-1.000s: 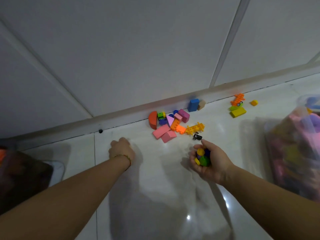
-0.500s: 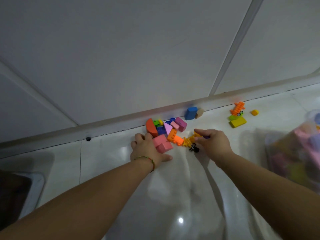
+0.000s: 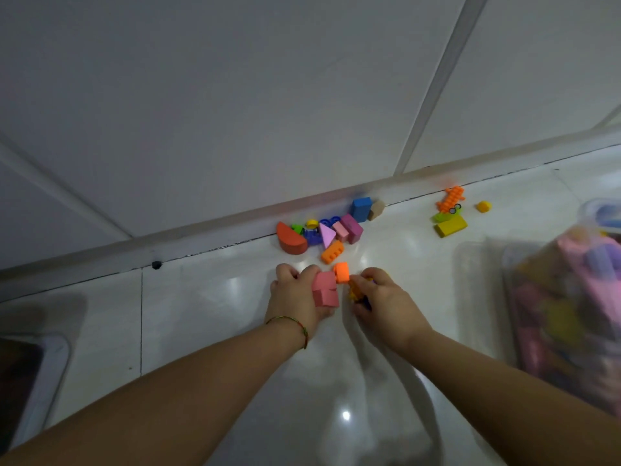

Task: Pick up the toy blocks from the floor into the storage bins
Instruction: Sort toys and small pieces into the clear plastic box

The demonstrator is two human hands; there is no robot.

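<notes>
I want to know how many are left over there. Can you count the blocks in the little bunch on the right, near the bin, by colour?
Orange: 1, the orange long piece
Green: 1, the green piece with wheels
Yellow: 2, the big yellow block and the small yellow block
Total: 4

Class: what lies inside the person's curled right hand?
The right hand grips a yellow plastic toy piece, seen at the fingertips. The fingers cover whatever else it holds.
</notes>
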